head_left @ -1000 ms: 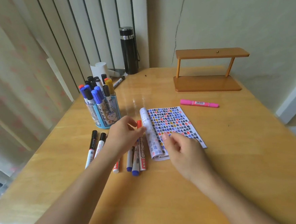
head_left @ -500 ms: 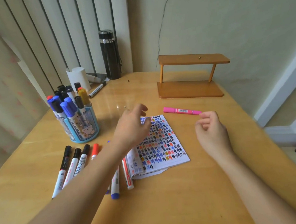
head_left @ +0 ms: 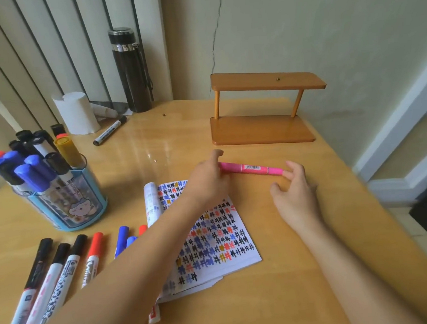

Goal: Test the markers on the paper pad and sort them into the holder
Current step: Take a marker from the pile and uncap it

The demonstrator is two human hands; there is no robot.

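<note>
Left hand (head_left: 208, 181): fingers curled round the left end of the pink marker (head_left: 251, 168); right hand (head_left: 295, 191): loosely spread, one fingertip touching its right end. Tabletop (head_left: 316, 268): glossy yellow wood against a cracked pale wall. Marker: barcoded, lying level at 12 o'clock of the paper pad (head_left: 220, 239), holder (head_left: 71, 209) at 9 o'clock.

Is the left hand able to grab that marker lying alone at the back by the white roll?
Probably yes. The left hand grips the pink marker by its end now, but nothing stands between it and the lone marker, and the holder sits off to the side.
</note>
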